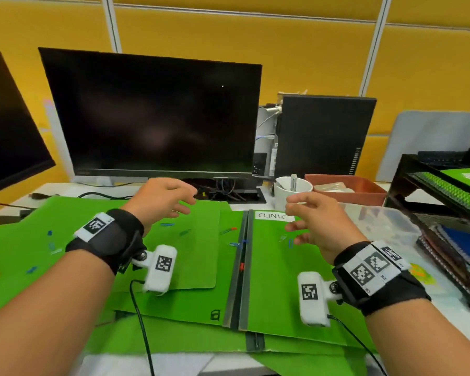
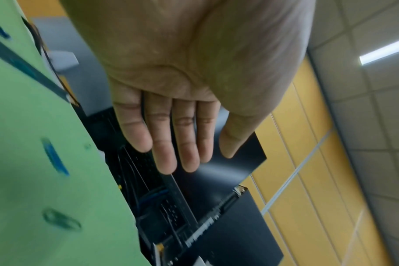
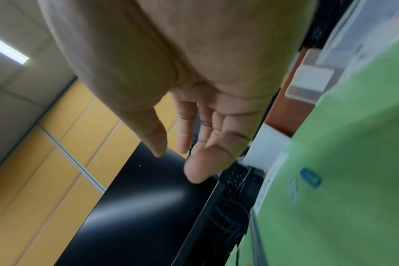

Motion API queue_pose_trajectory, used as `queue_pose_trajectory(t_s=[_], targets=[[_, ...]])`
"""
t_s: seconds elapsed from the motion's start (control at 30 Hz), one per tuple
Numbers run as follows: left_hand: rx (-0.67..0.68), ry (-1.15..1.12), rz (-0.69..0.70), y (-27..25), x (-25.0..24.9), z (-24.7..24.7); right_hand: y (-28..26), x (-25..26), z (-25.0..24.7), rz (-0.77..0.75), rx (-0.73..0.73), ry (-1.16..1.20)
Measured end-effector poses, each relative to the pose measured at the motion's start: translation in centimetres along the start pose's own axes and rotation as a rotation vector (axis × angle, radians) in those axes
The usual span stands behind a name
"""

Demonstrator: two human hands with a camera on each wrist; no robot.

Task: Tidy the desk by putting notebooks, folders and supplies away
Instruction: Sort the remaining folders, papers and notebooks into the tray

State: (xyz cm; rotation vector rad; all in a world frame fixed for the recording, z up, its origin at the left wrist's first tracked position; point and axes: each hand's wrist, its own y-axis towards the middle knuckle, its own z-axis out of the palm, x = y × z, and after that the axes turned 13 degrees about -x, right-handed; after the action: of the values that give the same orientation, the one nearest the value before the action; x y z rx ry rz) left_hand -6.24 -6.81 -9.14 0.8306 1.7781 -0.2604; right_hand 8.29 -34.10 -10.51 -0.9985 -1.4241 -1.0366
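Several green folders overlap on the desk. One (image 1: pixel 196 256) lies at centre left, and another labelled CLINIC (image 1: pixel 277 280) lies to its right with a grey spine. Small paper clips (image 1: pixel 235 244) are scattered over them, blue and orange ones among them. My left hand (image 1: pixel 171 196) hovers above the far edge of the left folder, fingers straight and empty, palm open in the left wrist view (image 2: pixel 182 144). Empty too, my right hand (image 1: pixel 301 215) hangs over the CLINIC label with its fingers loosely spread, seen from below in the right wrist view (image 3: pixel 189 149).
A black monitor (image 1: pixel 152 115) stands behind the folders, a second one (image 1: pixel 8 131) at far left. A white mug (image 1: pixel 291 192), a brown tray (image 1: pixel 347 188) and a clear plastic box (image 1: pixel 385 223) sit at the right. A black rack (image 1: pixel 429 191) holds notebooks (image 1: pixel 456 253).
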Motion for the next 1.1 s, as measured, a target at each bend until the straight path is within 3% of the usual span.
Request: queue_pose_trajectory(t_s=[0.13,0.33,0.67,0.87,1.1], targets=[[-0.097,0.027,-0.022,0.6,1.9,-3.8,0.3,0.5,5.4,0.065,0.111,-0.036],[-0.132,0.036,-0.188,1.2,4.8,-6.4,1.1,0.5,12.0,0.201,0.235,-0.353],[-0.15,0.014,-0.371,1.8,7.1,-8.1,1.5,-0.1,15.0,0.255,0.212,-0.519],[-0.159,-0.114,-0.448,1.9,5.6,-10.7,1.2,-0.3,15.1,0.167,0.254,-0.634],[-0.3,-0.169,-0.474,2.0,6.4,-14.3,1.6,0.3,16.4,-0.182,0.309,-0.922]])
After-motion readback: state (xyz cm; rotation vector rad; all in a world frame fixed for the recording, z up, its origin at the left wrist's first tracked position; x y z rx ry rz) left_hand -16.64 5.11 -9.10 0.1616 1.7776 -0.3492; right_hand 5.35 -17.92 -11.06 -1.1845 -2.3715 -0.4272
